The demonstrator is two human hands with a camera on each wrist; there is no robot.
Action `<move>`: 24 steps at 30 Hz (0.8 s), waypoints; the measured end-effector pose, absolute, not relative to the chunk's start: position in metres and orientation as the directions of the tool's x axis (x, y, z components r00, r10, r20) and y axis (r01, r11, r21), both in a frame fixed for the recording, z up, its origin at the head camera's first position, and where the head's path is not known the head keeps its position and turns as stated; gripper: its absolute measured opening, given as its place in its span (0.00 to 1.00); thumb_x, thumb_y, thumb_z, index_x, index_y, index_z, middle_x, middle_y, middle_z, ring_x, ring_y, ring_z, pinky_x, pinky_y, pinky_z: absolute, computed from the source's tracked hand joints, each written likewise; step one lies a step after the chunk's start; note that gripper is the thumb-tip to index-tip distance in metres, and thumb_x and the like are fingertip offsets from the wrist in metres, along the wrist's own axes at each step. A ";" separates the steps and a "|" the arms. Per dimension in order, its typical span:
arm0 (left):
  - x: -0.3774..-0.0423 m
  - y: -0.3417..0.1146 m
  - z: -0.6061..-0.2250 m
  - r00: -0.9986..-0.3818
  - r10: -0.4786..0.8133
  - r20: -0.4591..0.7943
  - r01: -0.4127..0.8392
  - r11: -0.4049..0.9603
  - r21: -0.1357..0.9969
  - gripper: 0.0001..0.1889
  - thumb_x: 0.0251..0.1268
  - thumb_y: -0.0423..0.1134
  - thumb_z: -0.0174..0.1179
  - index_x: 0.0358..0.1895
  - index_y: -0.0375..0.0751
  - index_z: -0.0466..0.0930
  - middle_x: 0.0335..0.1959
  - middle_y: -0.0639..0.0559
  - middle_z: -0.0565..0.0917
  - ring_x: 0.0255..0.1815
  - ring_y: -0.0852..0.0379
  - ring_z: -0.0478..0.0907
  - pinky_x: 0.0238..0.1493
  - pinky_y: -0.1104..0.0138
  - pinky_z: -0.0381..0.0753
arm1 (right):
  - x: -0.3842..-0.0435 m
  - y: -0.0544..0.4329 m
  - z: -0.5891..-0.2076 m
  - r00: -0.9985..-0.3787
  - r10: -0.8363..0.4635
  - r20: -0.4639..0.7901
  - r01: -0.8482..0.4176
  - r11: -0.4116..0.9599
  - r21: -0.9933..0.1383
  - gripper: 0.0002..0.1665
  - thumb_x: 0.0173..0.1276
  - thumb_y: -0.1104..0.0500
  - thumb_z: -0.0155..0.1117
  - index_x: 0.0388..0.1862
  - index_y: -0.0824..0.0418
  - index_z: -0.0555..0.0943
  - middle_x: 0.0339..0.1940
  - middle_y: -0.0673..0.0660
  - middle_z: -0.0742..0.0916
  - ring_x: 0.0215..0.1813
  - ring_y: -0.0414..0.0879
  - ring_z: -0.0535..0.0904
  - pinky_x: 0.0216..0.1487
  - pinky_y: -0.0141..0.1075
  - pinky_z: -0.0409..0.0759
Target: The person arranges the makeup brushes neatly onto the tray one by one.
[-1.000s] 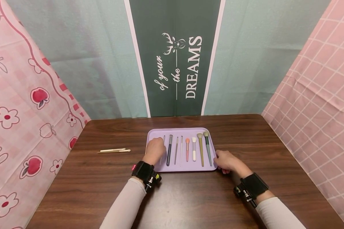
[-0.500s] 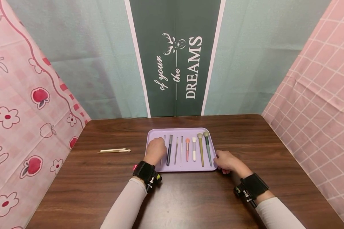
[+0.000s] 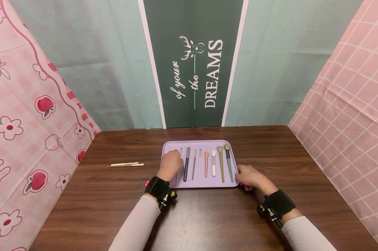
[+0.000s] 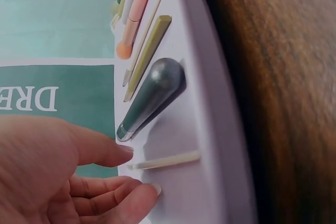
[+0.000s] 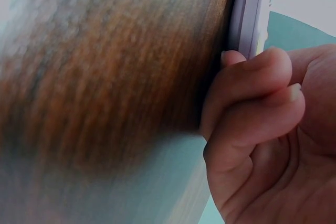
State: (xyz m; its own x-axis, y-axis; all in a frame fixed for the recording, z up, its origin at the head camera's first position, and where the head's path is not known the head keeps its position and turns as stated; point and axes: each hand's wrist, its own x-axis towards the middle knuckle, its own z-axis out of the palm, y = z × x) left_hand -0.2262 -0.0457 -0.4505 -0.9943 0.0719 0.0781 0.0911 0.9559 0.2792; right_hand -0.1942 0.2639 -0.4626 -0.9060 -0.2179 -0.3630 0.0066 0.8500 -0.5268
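A lilac tray (image 3: 195,141) holds a row of makeup brushes. My left hand (image 3: 171,162) is over its left end, thumb and fingers parted on either side of a thin pale-handled brush (image 4: 176,159) lying on the tray. A thick dark brush (image 3: 186,167) lies just right of it. Farther right come two slender brushes, a pink brush (image 3: 206,165), a white-bristled brush (image 3: 213,164), an olive brush (image 3: 221,165) and a green brush (image 3: 228,163). At the tray's near right corner, my right hand (image 3: 247,175) grips the edge with curled fingers.
Two slim pale brushes (image 3: 126,165) lie side by side on the brown wooden table (image 3: 113,195), left of the tray. A teal and dark green curtain (image 3: 192,118) hangs behind the table's far edge, with pink cloths on both sides.
Almost nothing differs. The left hand shifts very slightly over the tray's left end; the right hand, tray and brushes stay in place.
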 end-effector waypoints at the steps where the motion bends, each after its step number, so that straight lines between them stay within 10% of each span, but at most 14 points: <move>1: -0.226 -0.046 -0.450 -0.996 0.063 0.068 0.080 0.957 0.280 0.09 0.64 0.36 0.59 0.37 0.30 0.81 0.33 0.37 0.85 0.37 0.40 0.85 0.40 0.51 0.83 | -0.194 0.264 -0.463 -0.907 -0.217 -0.362 0.006 0.851 -0.525 0.07 0.72 0.63 0.50 0.32 0.63 0.71 0.19 0.56 0.80 0.13 0.44 0.76 0.14 0.35 0.75; 24: -0.208 -0.090 -0.436 -0.980 0.068 0.186 0.099 0.982 0.160 0.15 0.65 0.42 0.65 0.46 0.33 0.81 0.42 0.39 0.83 0.46 0.39 0.79 0.44 0.48 0.81 | -0.193 0.264 -0.461 -0.911 -0.226 -0.346 -0.009 0.848 -0.530 0.06 0.68 0.64 0.50 0.30 0.63 0.71 0.19 0.56 0.80 0.12 0.44 0.76 0.14 0.36 0.76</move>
State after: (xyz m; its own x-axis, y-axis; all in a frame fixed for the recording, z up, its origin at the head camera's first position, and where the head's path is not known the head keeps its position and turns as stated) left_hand -0.2079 -0.0904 -0.4357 -0.9803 0.0681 0.1856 0.0986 0.9821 0.1604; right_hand -0.1929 0.2641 -0.4615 -0.9106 -0.2259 -0.3460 -0.0090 0.8480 -0.5300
